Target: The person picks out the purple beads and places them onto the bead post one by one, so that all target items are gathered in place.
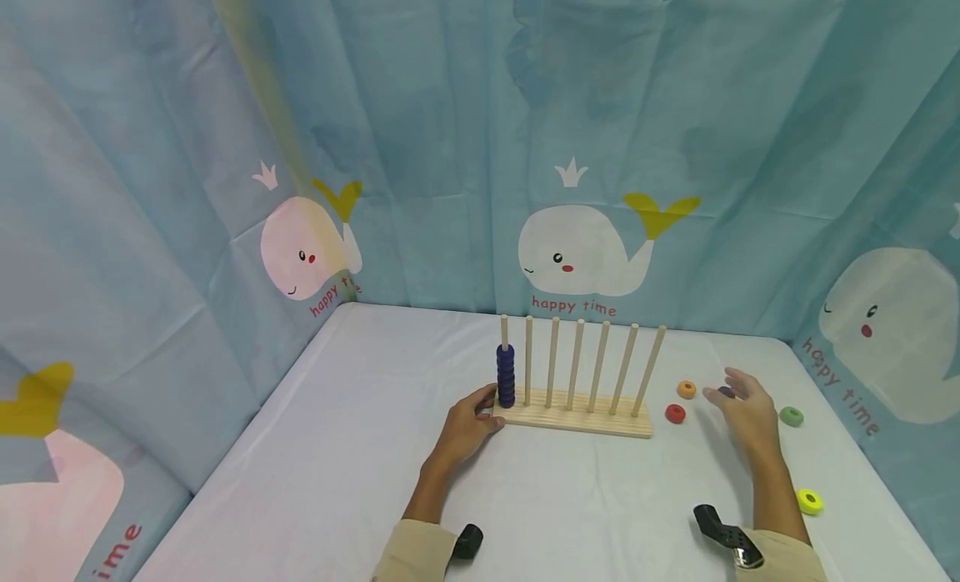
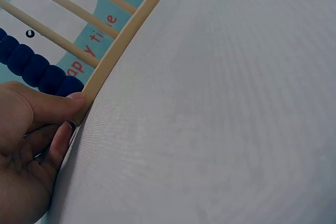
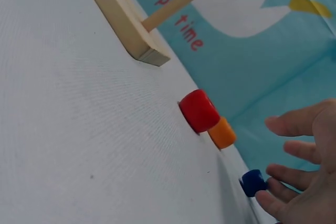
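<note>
A wooden peg stand (image 1: pixel 577 415) with several upright pegs stands on the table; several dark blue beads (image 1: pixel 506 376) are stacked on its leftmost peg. My left hand (image 1: pixel 467 428) grips the left end of the base, thumb on the front edge, as the left wrist view also shows. To the right of the stand, my right hand (image 1: pixel 748 411) hovers over a loose blue bead (image 3: pixel 253 183) with its fingers spread and slightly bent. In the right wrist view the bead sits on the cloth right at the fingertips, not enclosed by them.
A red bead (image 1: pixel 675 413) and an orange bead (image 1: pixel 686 389) lie between the stand and my right hand. Right of that hand is a green bead (image 1: pixel 791 416); a yellow bead (image 1: pixel 809 502) lies nearer, beside the forearm. A whale-print curtain (image 1: pixel 435 232) borders the white-covered table (image 1: pixel 360 449).
</note>
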{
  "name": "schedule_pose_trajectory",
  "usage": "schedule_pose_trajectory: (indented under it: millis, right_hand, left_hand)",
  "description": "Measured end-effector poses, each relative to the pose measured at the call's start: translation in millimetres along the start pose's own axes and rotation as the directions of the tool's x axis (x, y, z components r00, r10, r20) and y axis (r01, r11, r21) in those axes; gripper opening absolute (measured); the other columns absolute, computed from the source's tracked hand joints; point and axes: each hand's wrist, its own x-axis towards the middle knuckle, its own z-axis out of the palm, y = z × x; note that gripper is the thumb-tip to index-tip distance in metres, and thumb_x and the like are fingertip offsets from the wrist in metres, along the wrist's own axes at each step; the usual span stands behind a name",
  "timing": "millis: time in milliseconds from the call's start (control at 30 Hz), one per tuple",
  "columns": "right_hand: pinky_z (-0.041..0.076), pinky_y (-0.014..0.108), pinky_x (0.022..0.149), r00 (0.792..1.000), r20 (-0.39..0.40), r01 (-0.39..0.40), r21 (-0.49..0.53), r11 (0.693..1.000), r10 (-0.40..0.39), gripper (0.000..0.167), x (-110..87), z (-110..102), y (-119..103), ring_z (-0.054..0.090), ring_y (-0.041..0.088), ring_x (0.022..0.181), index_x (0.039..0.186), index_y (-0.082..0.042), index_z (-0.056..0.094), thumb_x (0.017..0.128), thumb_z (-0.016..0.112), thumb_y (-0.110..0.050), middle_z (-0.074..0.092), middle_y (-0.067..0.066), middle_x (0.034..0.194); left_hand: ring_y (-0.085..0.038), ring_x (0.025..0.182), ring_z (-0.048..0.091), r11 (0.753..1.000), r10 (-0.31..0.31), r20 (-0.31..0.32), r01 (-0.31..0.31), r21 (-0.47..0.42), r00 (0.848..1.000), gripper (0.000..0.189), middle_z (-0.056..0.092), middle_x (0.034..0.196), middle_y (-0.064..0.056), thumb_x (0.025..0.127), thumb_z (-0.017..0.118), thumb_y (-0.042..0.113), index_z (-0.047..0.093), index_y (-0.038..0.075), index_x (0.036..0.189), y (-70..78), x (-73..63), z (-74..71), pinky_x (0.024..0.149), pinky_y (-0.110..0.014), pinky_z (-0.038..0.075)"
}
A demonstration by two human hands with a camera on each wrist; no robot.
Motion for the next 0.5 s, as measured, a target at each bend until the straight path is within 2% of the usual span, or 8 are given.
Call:
schedule_pose_trajectory:
  millis: [233, 500]
  right_hand:
    - [0.027, 0.067, 0.104, 1.000, -0.007, -0.008, -0.032, 0.999, 0.008, 0.076, 0.6, 1.8, 3.7, 0.017, 0.045, 0.142, 0.155, -0.010, 0.020, 0.097, 0.052, -0.046, 0.018, 0.023, 0.157]
    - [0.032, 0.065, 0.102, 1.000, -0.007, -0.011, -0.082, 0.997, 0.010, 0.071, 5.2, 5.0, 8.8, 0.026, 0.048, 0.137, 0.154, -0.008, 0.023, 0.098, 0.056, -0.036, 0.029, 0.026, 0.152]
  left_hand:
    - [-0.021, 0.110, 0.061, 1.000, 0.000, 0.000, 0.000, 0.005, 1.000, 0.059, 0.062, 0.126, -0.012, 0.088, 0.071, 0.011, 0.050, 0.013, 0.142, -0.9, 1.0, 0.0, 0.092, -0.036, 0.051]
    - [-0.020, 0.109, 0.061, 1.000, -0.024, 0.003, 0.024, 0.007, 1.000, 0.060, 0.062, 0.127, -0.010, 0.088, 0.071, 0.012, 0.049, 0.015, 0.143, -1.5, 1.1, 0.5, 0.092, -0.036, 0.050]
